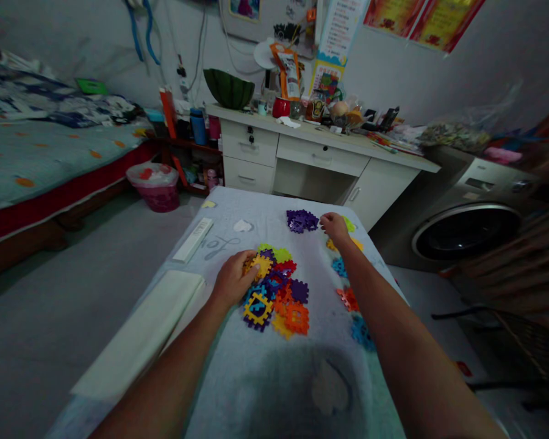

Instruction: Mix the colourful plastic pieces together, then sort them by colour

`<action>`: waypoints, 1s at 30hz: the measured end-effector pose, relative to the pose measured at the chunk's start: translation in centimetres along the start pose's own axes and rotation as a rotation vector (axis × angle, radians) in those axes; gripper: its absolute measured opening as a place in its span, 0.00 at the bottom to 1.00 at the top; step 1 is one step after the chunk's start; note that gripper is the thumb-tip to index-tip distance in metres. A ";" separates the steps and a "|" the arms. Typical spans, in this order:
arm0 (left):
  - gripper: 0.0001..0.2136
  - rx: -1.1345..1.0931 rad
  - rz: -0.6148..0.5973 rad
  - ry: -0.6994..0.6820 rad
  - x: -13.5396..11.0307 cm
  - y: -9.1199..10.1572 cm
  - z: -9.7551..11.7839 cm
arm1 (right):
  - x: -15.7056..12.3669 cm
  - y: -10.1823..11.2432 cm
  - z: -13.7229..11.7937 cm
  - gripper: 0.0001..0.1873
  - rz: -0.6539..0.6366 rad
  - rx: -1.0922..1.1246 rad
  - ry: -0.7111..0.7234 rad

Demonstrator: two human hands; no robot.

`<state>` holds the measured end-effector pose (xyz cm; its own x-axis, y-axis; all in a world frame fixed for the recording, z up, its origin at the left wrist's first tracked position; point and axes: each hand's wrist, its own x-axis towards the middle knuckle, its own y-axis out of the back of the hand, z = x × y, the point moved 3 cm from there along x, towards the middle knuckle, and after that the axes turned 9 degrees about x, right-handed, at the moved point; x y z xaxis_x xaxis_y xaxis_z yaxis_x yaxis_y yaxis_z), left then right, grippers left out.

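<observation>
A mixed heap of notched interlocking puzzle pieces in several colours lies mid-table, with an orange piece [297, 318] and a dark purple piece [299, 291] at its right side. My left hand [233, 277] is closed on a yellow puzzle piece [261, 266] at the heap's upper left, thumb on top. Farther back sits a pile of purple puzzle pieces [302, 221]. Just right of that pile is my right hand [333, 227], its fingers curled together; whether they hold anything is hidden. Partly behind my right forearm are blue pieces [362, 332], red pieces [348, 299] and yellow pieces [332, 244].
A pale cloth covers the table [293, 378]. Along its left edge lie a long white folded item [141, 335] and a narrow white box [193, 241]. Beyond stands a cluttered white desk [251, 146], with a washing machine [462, 213] to the right and a pink bin [158, 194] to the left.
</observation>
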<state>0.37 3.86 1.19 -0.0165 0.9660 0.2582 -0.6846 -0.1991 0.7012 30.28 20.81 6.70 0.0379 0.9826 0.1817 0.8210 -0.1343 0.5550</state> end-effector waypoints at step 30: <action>0.19 0.060 -0.023 -0.007 0.3 0.0 0.3 | -6.3 -8.3 -5.8 0.18 -0.718 0.436 -0.037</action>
<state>0.60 4.11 1.47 0.0038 0.9691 0.2465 -0.6400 -0.1870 0.7453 19.94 15.01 5.62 -0.5656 0.8149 -0.1265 0.7989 0.5795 0.1609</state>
